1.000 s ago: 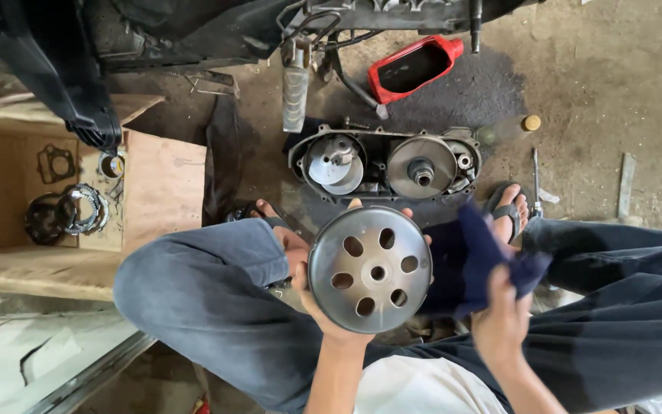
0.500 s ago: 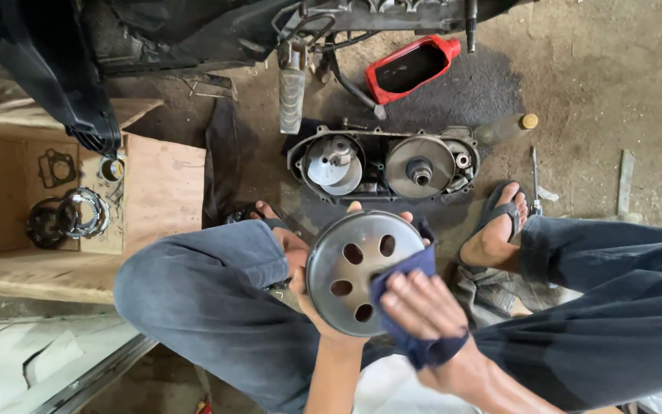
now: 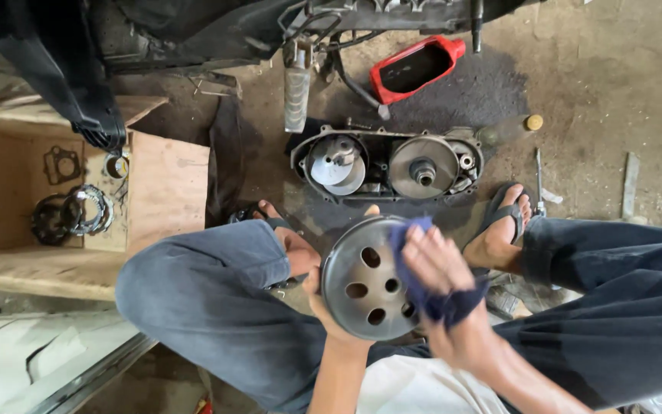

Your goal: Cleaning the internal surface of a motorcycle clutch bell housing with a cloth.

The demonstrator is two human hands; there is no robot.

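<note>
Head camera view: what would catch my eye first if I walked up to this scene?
Most striking is the round metal drum with oval holes, held from below by the left hand between the person's knees, while the right hand presses a dark blue rag on its face. Just beyond, on the dirt floor, lies an open engine case with two pulleys, and a red tray sits farther back.

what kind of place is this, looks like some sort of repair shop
Most likely a small motorbike repair shop, with work done on the ground. An opened engine case lies on the oil-stained dirt floor, a red drain pan beside it, and spare gaskets sit in a wooden crate.
</note>
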